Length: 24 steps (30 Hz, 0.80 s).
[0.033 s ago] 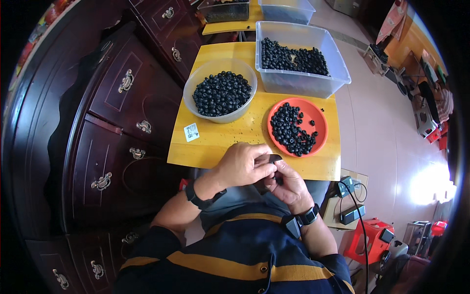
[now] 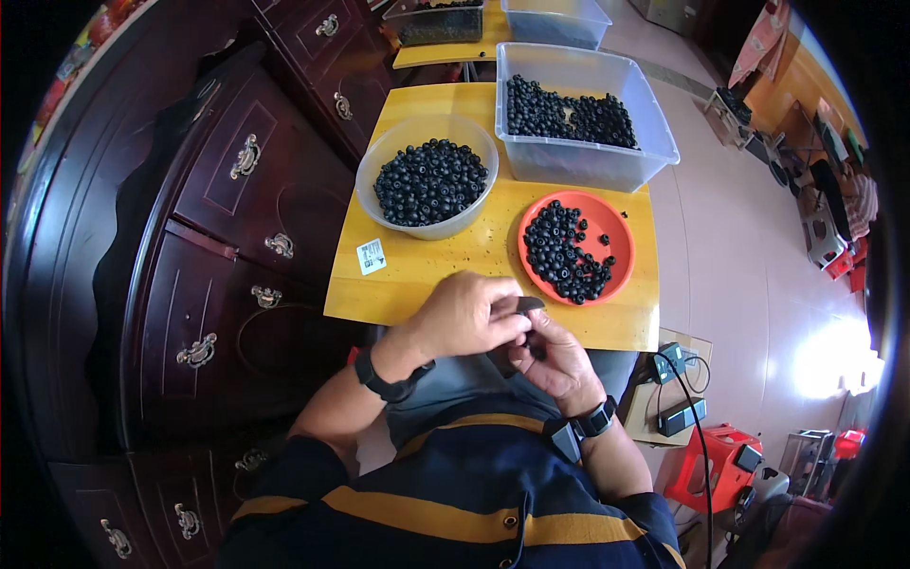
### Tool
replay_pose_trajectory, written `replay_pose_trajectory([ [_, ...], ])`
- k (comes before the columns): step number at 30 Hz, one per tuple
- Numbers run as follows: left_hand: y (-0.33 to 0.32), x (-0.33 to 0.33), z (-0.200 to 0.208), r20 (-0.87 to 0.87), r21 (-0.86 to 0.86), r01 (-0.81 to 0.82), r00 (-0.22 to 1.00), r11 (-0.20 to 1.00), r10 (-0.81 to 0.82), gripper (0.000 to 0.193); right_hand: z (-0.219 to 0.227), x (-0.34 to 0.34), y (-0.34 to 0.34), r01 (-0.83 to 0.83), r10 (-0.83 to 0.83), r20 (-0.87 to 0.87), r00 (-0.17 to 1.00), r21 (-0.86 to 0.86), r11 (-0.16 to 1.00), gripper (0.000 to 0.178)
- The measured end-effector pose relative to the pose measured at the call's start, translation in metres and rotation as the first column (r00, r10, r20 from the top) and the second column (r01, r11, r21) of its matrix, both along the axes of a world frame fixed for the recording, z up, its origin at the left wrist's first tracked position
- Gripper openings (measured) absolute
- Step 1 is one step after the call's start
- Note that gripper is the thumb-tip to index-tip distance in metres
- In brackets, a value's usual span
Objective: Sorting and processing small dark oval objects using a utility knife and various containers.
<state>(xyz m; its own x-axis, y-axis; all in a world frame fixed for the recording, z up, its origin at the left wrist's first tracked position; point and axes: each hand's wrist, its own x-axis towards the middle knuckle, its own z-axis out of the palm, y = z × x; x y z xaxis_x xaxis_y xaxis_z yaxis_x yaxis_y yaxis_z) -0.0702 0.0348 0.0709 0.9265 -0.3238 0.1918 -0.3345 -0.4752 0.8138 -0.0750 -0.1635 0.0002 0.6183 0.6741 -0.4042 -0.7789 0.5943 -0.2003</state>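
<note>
My left hand [image 2: 460, 315] and my right hand [image 2: 561, 365] meet in front of the near edge of the table. Pinched between their fingertips is a small dark curved piece [image 2: 531, 304], thin like a blade or strip. Its exact kind is not clear, and my fingers cover part of it. Both hands are closed. Something else dark shows under the right fingers, too hidden to name. Just beyond the right hand, a red plate [image 2: 624, 270] holds small black ring-shaped pieces [image 2: 550, 245]. A round translucent tub [image 2: 368, 156] full of similar black pieces stands beyond my left hand.
A clear rectangular bin [image 2: 578, 166] with more black pieces stands at the back right of the yellow table [image 2: 417, 313]. A white label [image 2: 371, 256] lies near the left edge. Dark drawers [image 2: 256, 190] line the left. Right of my arm are a black cable [image 2: 701, 446] and a red stool [image 2: 720, 469].
My left hand has shifted very slightly to the left and up. The dark piece stays between my fingers.
</note>
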Motion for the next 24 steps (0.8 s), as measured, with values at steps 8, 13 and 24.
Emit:
replay_pose_trajectory([
  [8,0.044,0.056,0.021,0.4,0.145,-0.534,0.802,0.833,0.444,0.038,-0.006,0.002,0.0,-0.103,0.108,-0.016,0.994,0.176,0.979,0.038],
  [13,0.027,0.028,0.003,0.242,0.143,-0.417,0.894,0.898,0.377,0.033,-0.006,0.002,-0.001,-0.098,0.101,-0.01,0.995,0.16,0.982,0.04],
  [24,-0.019,-0.023,-0.032,0.169,0.351,-0.099,0.985,0.931,0.042,0.016,-0.011,0.001,0.004,-0.095,0.095,0.009,0.995,0.046,0.994,0.041],
])
